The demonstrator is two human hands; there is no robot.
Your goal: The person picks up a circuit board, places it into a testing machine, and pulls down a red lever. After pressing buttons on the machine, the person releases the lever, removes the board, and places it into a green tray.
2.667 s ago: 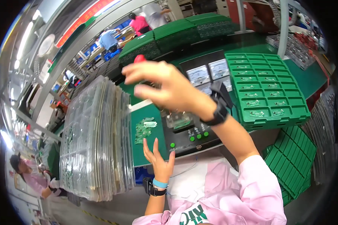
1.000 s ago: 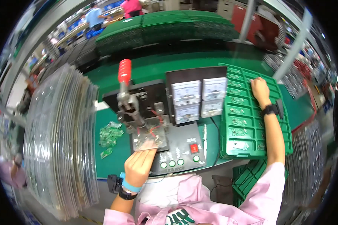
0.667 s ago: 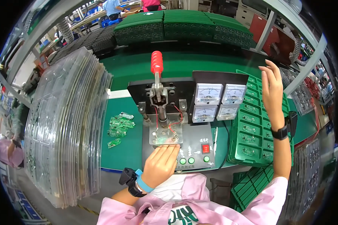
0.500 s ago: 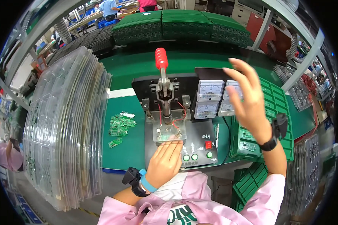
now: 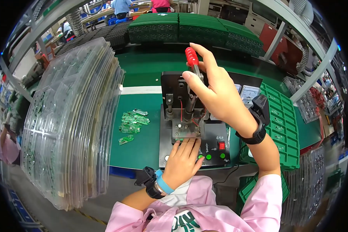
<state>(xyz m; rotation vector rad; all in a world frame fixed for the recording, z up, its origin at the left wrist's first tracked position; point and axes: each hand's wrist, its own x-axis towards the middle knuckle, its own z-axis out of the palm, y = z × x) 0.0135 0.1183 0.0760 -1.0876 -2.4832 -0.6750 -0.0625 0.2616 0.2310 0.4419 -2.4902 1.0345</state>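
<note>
"At the front of the clamp fixture (image 5: 166,135), what is the left hand (image 5: 183,164) doing?"

"It lies flat, fingers stretched out side by side and thumb held away. The fingertips meet the front edge of the fixture's clear plate (image 5: 186,130). A sliver of green shows there, too small for me to name."

"And the right hand (image 5: 220,91)?"

"Up at the top of the fixture, spread in a wide curve around the red handle (image 5: 191,58), thumb on the near side, fingers beyond. I can't tell whether the palm touches it. The handle points upward, leaning a little."

"Where is the fixture itself?"

"On the green desk (image 5: 141,105), right in front of the person. Its base carries a red switch (image 5: 221,145) and green buttons (image 5: 208,157), right of the left hand."

"What lies around it?"

"Just left of the fixture, a loose heap of green circuit boards (image 5: 132,120); farther left, a tall stack of clear trays (image 5: 62,127). Right of the fixture, a green tray (image 5: 294,133) with boards in its compartments. The right forearm partly hides the dial meters (image 5: 249,93) beside the clamp."
</note>
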